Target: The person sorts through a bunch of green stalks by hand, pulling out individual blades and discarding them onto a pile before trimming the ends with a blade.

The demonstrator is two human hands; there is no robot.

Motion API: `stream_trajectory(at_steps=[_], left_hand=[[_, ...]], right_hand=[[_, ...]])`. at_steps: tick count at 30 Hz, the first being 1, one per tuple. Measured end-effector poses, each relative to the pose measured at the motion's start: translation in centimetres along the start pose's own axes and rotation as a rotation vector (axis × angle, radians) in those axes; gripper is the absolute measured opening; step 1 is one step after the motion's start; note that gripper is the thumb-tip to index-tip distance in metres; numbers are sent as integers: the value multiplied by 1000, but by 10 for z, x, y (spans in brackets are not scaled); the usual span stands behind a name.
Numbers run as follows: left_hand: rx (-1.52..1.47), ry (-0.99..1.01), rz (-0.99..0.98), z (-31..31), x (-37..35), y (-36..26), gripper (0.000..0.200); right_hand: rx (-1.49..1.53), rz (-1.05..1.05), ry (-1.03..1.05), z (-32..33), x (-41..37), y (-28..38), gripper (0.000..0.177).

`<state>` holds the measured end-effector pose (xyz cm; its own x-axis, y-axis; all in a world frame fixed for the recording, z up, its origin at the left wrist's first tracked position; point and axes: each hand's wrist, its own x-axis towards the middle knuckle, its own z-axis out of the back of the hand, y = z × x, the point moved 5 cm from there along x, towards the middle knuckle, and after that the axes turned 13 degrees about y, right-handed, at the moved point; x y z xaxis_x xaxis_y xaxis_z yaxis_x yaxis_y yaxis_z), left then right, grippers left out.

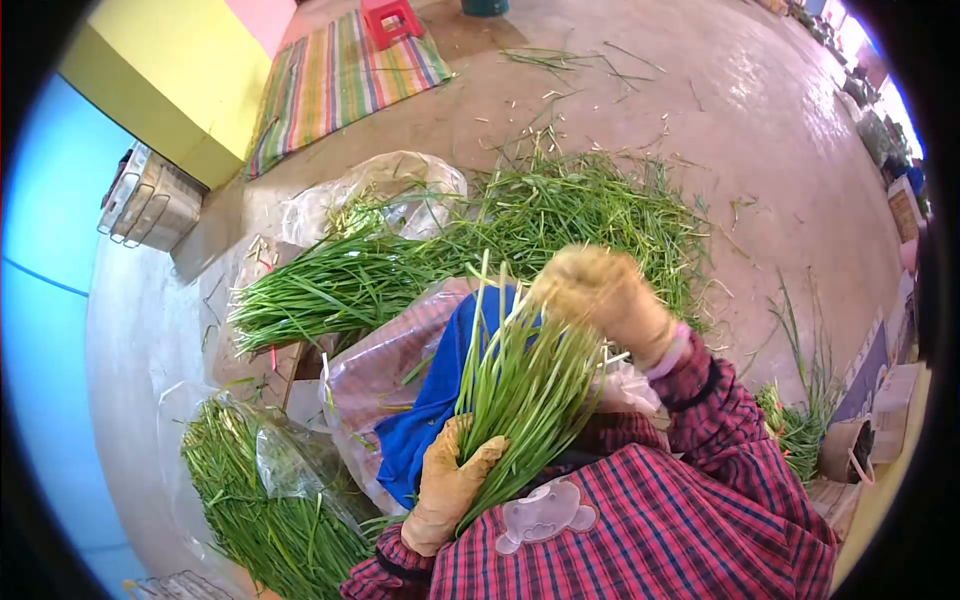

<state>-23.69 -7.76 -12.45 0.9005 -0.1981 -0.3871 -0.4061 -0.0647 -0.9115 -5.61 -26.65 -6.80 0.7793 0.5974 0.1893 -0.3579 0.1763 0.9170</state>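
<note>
Upright at a slant, a bunch of chive-like greens (530, 385) stood in front of the person's plaid garment (660, 520), its pale stem ends up and its leaves running down toward the lap. The left hand (455, 485), in a tan glove, gripped the bunch low on its left side, the thumb across the leaves. The right hand (605, 300), gloved alike, was curled at the pale ends — too blurred to tell whether it pinched any stalk. Behind the bunch lay a blue cloth (425, 425), and next to that a clear plastic sheet (370, 355)

Just beyond, a lined-up pile of greens (330, 290) lay with its tips to the left, running into a loose heap (600, 215) on the concrete floor (790, 150). A clear plastic bag (435, 175) sat behind them, crumpled. To the lower left, more greens (270, 525) lay partly wrapped in plastic; a smaller clump (795, 425) was at the far right, near a brown pot (842, 450)

Farther off, a striped mat (345, 85) was spread beside a yellow pillar (175, 70) — a red stool (390, 22) stood at its far edge
</note>
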Motion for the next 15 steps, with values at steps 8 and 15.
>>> stream_trajectory(at_steps=[8, 15], left_hand=[[-1, 6, -9, -1, 2, -4, 25], [37, 20, -24, 0, 2, -2, 26]], right_hand=[[60, -10, -584, 118, -3, -16, 19], [-51, -74, 159, 17, 5, -2, 21]])
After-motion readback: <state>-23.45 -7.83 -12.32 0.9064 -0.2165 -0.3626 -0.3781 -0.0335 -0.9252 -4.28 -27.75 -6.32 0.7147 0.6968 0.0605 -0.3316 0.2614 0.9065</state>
